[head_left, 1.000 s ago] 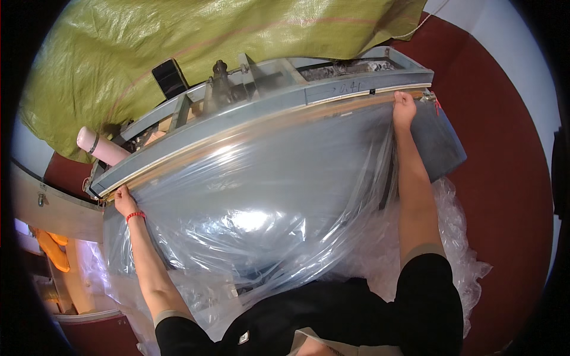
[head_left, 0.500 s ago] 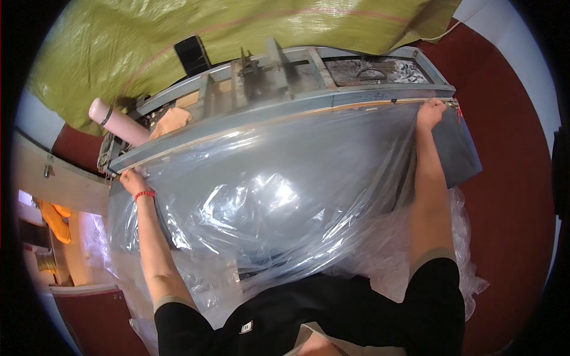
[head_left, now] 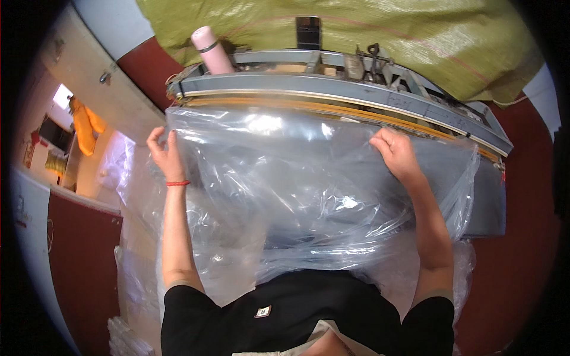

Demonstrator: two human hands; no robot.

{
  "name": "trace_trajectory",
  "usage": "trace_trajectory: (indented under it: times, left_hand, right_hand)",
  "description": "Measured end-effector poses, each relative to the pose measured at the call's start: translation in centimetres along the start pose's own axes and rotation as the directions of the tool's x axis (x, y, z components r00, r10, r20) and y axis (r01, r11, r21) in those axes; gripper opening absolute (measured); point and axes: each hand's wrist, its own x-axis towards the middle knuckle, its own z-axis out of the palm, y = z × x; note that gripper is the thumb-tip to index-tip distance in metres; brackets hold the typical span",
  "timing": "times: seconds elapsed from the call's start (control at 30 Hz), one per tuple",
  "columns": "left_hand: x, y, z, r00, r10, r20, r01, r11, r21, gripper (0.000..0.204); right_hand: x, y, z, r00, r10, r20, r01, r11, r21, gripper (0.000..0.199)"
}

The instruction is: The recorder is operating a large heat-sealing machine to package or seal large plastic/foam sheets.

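A wide clear plastic film [head_left: 285, 172] lies over the grey surface in front of me and hangs toward my body. Its far edge runs just this side of a long grey metal bar with orange strips [head_left: 332, 111]. At the film's far left corner is my left hand [head_left: 166, 159], a red bracelet on its wrist; thumb and fingers stand apart with nothing seen between them. Right of the middle, my right hand [head_left: 396, 153] is closed in a pinch on the film near its far edge. The fingertips' exact grip is partly hidden.
Behind the bar stand a grey metal frame [head_left: 249, 83], a pink bottle [head_left: 212, 52], a dark phone [head_left: 309, 32] and some metal tools [head_left: 373, 64]. A yellow-green woven sheet [head_left: 409, 35] covers the back. An open cabinet [head_left: 83, 53] stands left; more crumpled film [head_left: 133, 338] lies low left.
Both hands have left the ends of the bar. The right moved inward and nearer with the film; the left opened by the corner. The film's edge has come off the bar, and the view swung left.
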Motion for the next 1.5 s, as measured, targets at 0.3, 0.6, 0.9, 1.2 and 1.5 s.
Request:
trace_trajectory:
  times: [0.3,0.6,0.9,1.2,1.5]
  left_hand:
    - [-5.7,-5.6,-3.9,0.579,0.063,0.813,-0.469,0.841,0.270,0.049]
    - [-9.3,1.5,-1.0,0.452,0.033,0.891,-0.475,0.855,0.209,0.064]
    - [-6.1,-1.7,2.4,0.889,0.100,0.447,-0.381,0.703,0.601,0.040]
    - [-6.6,-1.5,3.4,0.597,-0.085,0.798,0.330,0.932,-0.148,0.018]
    - [-3.5,-5.8,1.3,0.624,-0.189,0.758,-0.438,0.719,0.539,0.046]
  right_hand:
    - [-15.1,13.3,-9.3,0.699,0.684,-0.211,-0.686,0.724,0.074,0.017]
    - [-27.0,17.5,-17.0,0.636,0.707,-0.311,-0.761,0.642,-0.097,0.024]
    - [-27.1,16.4,-17.3,0.631,0.692,-0.351,-0.766,0.628,-0.137,0.028]
    - [-27.1,16.2,-17.1,0.618,0.702,-0.354,-0.781,0.601,-0.169,0.028]
    - [-27.0,16.7,-16.9,0.618,0.710,-0.338,-0.781,0.603,-0.162,0.027]
